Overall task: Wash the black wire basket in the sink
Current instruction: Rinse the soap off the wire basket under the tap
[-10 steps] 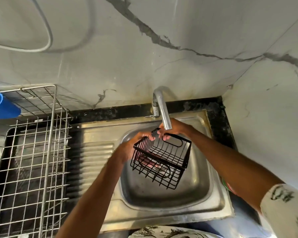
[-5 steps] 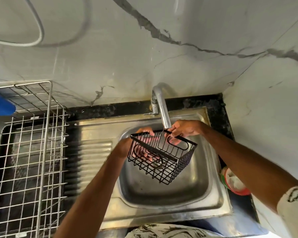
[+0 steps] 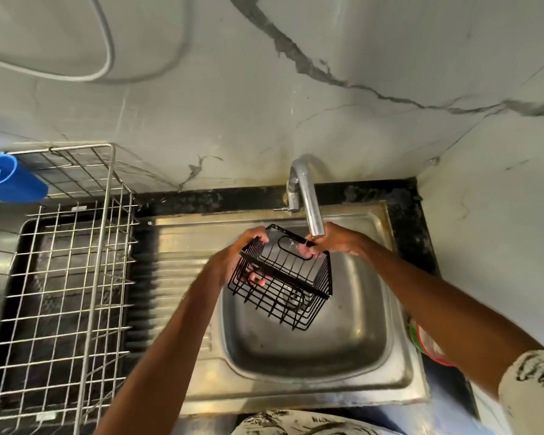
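- Over the sink (image 3: 358, 312), the left hand (image 3: 237, 259) grips the basket (image 3: 283, 287) by its left side. Its fingers (image 3: 261, 237) curl over the far-left corner of the rim, and more fingertips show through the wires lower on that side.
- The basket hangs tilted between the two hands, clear of the sink floor. Its open top faces up toward the camera and one bottom corner is lowest.
- The right hand (image 3: 333, 243) holds the right end of the far rim. Its fingers (image 3: 307, 252) curl round the rim wire beside the looped handle, pinching it.
- The tap (image 3: 308, 199) ends just above that far rim, right against the right hand. Whether spout and hand touch cannot be told.
- At the far left, a blue tub (image 3: 13, 180) sits on the upper tier of a wire rack (image 3: 60, 277), well apart from the basket.
- A ribbed drainboard (image 3: 176, 262) lies between the rack and the sink bowl, under the left forearm.
- Right of the sink, a red-and-green-rimmed container (image 3: 427, 343) is partly hidden behind the right forearm.
- A patterned sleeve (image 3: 531, 387) covers that arm at the lower right edge.
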`<state>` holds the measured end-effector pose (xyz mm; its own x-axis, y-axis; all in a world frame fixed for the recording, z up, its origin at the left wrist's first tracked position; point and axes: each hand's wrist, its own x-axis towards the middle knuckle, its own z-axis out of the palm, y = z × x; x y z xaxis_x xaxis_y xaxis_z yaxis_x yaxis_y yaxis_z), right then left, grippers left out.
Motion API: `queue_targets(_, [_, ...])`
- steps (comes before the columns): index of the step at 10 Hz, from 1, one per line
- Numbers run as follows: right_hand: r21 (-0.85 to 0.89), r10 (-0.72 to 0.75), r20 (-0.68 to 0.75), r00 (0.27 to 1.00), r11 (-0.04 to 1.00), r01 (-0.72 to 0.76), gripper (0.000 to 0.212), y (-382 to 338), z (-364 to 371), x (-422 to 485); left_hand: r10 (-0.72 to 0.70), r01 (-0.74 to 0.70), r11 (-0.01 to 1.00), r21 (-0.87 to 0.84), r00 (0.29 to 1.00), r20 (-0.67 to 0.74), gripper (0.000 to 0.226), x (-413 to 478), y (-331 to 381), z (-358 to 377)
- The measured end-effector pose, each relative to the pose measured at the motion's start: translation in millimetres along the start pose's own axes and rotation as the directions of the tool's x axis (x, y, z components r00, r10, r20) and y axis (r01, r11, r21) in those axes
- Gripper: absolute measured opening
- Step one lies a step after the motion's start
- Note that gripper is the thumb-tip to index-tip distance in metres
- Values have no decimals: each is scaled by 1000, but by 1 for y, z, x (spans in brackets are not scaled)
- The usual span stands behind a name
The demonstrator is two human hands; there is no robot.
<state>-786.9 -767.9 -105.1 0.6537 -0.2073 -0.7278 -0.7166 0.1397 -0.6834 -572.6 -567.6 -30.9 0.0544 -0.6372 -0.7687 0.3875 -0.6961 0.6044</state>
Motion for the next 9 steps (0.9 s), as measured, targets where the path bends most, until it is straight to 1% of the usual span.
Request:
queue_targets(1, [17, 93, 123, 988, 995, -96, 29, 18, -18, -13, 47, -51, 995, 81, 997, 53, 50, 4, -1, -6])
queue_targets(2, [-88, 113, 77, 991, 990, -106, 26, 13, -15, -11, -148, 145, 988, -50, 988, -44, 28, -1, 11, 24])
queue_targets(3, [-102, -14, -18, 1000, 995, 12, 37, -6, 1, -3, -114, 115, 993, 6, 989, -93, 34, 6, 9, 30])
queue_targets(4, [-45, -69, -101, 992, 997, 65, 61, -24, 13, 11, -39, 42, 983, 177, 999, -24, 72, 7, 10, 33])
queue_targets(5, [-17, -93, -88, 992, 996, 92, 75, -30, 17, 25, -132, 131, 982, 139, 991, 0, 72, 13, 11, 37])
queue_targets(6, [-77, -57, -21, 998, 996, 55, 56, -34, 16, 12, -125, 132, 976, 173, 991, -50, 72, 14, 14, 36])
queue_targets(7, [-128, 87, 67, 994, 989, -78, 43, -14, 5, 8, -110, 116, 975, 189, 993, -43, 63, 14, 14, 34])
queue_targets(8, [-204, 185, -15, 983, 962, -184, 54, -1, 5, 14, -133, 142, 987, 79, 985, -106, 62, 16, 24, 38])
queue_targets(9, [-212, 166, -72, 983, 961, -178, 42, -10, 19, 16, -142, 142, 982, 125, 990, -13, 82, 14, 22, 26])
